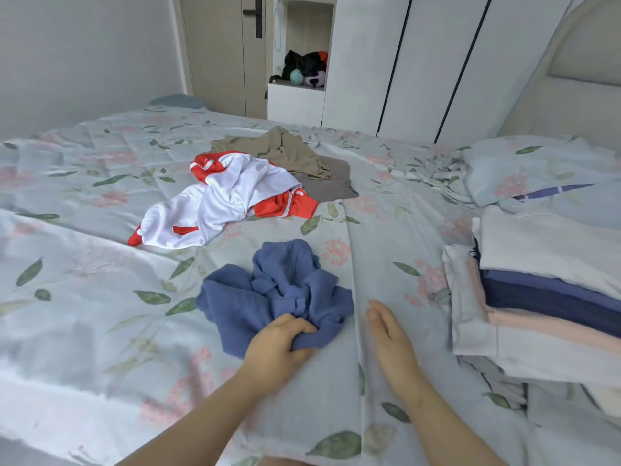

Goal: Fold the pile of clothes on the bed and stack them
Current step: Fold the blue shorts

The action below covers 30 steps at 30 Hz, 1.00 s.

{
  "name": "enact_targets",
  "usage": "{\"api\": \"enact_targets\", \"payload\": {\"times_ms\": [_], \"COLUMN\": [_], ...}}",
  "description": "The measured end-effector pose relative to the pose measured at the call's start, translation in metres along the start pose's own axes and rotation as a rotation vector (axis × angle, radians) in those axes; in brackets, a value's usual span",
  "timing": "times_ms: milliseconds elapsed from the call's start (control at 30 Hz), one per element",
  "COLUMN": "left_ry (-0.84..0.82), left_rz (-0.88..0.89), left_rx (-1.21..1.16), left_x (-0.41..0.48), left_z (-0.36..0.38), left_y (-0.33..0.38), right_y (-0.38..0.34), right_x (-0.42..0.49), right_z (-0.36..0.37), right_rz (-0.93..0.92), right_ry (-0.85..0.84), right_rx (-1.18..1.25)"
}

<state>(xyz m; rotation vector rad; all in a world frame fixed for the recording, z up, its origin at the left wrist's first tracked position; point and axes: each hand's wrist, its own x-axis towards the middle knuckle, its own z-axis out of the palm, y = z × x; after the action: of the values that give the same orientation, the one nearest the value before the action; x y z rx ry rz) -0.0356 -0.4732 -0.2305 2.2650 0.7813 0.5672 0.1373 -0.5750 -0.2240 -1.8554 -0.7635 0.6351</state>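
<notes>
Blue garment (275, 297) lay crumpled, its near edge gripped by the left hand (279, 344) (right hand (389, 334) straight-fingered, empty), folded stack (537, 297) rightward, red-and-white jersey (221, 200) beyond.

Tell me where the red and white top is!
In the head view, the red and white top lies left of centre on the bed, between the blue garment and the tan clothes.
</notes>
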Motion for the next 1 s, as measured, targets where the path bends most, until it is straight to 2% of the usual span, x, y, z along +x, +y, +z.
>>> {"api": "enact_targets", "payload": {"times_ms": [100, 167, 233, 333, 367, 400, 467, 500, 600, 667, 767, 833, 933, 1000], "left_ry": [-0.163, -0.21, -0.073, 0.317, 0.379, 0.374, 0.251, 0.197, 0.107, 0.075, 0.044, -0.019, -0.107, -0.175], "left_rz": [0.088, 0.042, -0.011, -0.056, -0.094, -0.154, -0.288, -0.343, -0.531, -0.592, -0.53, -0.445, -0.337, -0.275], "left_rx": [-0.062, -0.159, -0.167, 0.206, 0.288, 0.339, 0.344, 0.27, -0.269, -0.497, -0.656, -0.711, -0.777, -0.735], "left_x": [-0.006, -0.004, 0.007, 0.036, 0.047, 0.059, 0.082, 0.091, 0.112, 0.111, 0.097, 0.078, 0.045, 0.023], "left_z": [0.011, 0.007, -0.003, -0.015, -0.017, -0.019, -0.021, -0.023, -0.018, -0.01, -0.002, 0.002, 0.005, 0.004], "left_y": [0.025, 0.04, 0.05, 0.047, 0.042, 0.035, 0.018, 0.011, -0.004, -0.01, -0.012, -0.003, 0.018, 0.029], "right_y": [0.001, 0.003, 0.005, 0.007, 0.008, 0.009, 0.013, 0.015, 0.022, 0.025, 0.027, 0.025, 0.016, 0.008], "right_x": [-0.001, -0.005, -0.008, -0.013, -0.015, -0.015, -0.016, -0.015, -0.011, -0.01, -0.01, -0.011, -0.013, -0.014], "right_z": [-0.019, -0.026, -0.028, -0.025, -0.024, -0.022, -0.021, -0.02, -0.019, -0.016, -0.014, -0.015, -0.018, -0.017], "right_rz": [0.103, 0.132, 0.142, 0.126, 0.116, 0.108, 0.086, 0.081, 0.071, 0.045, 0.004, 0.013, 0.103, 0.191], "right_ry": [0.093, 0.116, 0.095, 0.041, 0.03, 0.025, 0.028, 0.031, 0.04, 0.049, 0.058, 0.046, -0.007, -0.025], "right_rx": [0.197, 0.229, 0.21, 0.125, 0.105, 0.092, 0.09, 0.092, 0.053, -0.011, -0.092, -0.061, 0.12, 0.273]}}
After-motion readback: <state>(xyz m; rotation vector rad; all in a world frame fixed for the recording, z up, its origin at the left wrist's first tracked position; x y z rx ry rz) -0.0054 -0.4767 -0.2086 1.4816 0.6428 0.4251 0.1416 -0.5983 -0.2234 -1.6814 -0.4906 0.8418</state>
